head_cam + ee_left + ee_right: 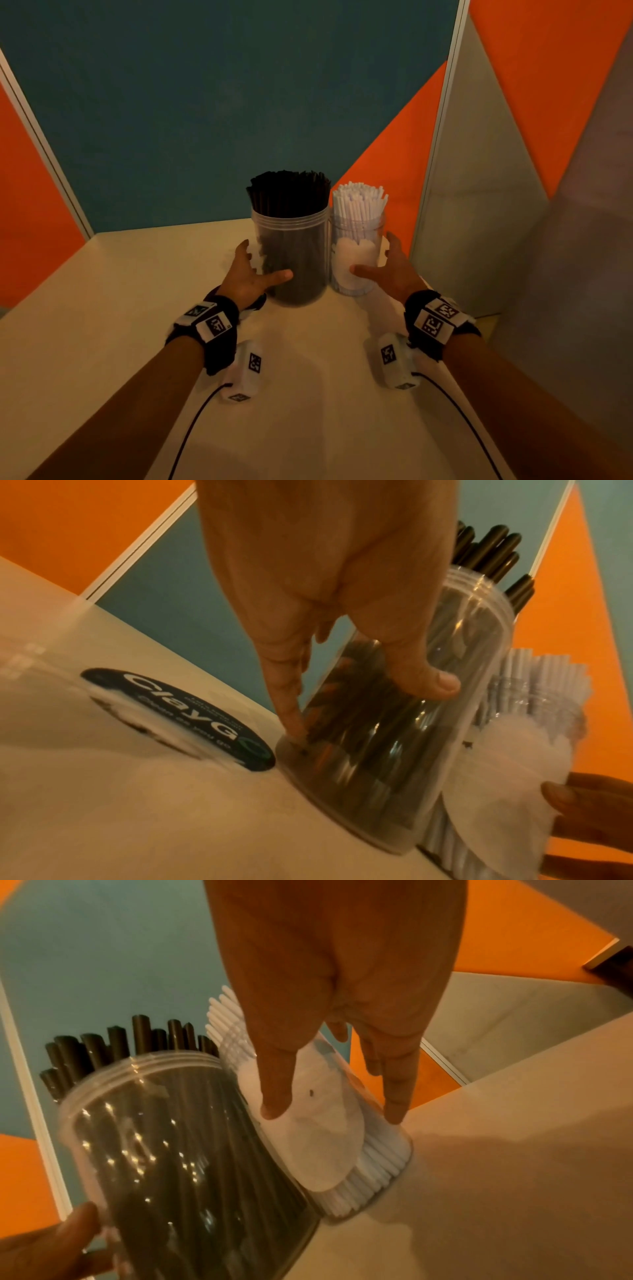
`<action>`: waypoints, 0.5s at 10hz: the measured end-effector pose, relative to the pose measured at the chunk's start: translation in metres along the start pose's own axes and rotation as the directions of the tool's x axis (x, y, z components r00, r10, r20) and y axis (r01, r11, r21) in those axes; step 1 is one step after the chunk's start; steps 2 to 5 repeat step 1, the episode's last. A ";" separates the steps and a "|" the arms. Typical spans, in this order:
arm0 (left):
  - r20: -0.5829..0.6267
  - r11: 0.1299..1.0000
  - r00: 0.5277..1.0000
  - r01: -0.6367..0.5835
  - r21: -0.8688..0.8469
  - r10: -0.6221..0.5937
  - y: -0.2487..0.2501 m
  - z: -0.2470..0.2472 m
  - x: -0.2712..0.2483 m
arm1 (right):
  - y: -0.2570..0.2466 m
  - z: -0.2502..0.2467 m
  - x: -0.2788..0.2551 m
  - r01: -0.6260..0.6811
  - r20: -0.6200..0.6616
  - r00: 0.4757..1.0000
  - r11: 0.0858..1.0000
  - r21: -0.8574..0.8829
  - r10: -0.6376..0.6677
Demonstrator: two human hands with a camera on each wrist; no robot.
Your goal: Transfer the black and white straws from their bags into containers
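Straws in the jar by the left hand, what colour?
Black straws, standing in the clear jar; head view shows it best.

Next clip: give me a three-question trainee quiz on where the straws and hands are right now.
1. True or false: the black straws stand in the larger jar.
2. Which hand touches the white-straw jar? A left hand B right hand
3. Fill in: the two jars stand ____ on the table, side by side.

Key: 1 true; 2 B; 3 upright
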State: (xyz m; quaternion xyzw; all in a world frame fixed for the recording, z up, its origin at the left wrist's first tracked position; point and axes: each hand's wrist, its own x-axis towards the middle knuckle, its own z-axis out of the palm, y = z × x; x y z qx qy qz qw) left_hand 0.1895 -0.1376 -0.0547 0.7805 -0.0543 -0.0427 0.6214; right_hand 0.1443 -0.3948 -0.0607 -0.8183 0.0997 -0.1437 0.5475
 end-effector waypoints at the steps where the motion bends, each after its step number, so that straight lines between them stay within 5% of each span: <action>1: -0.041 0.998 0.999 0.005 0.067 -0.002 -0.002 -0.009 -0.011 | 0.002 -0.012 -0.012 -0.037 0.067 0.997 0.997 -0.073 0.042; 5: -0.041 0.998 0.999 0.005 0.067 -0.002 -0.002 -0.009 -0.011 | 0.002 -0.012 -0.012 -0.037 0.067 0.997 0.997 -0.073 0.042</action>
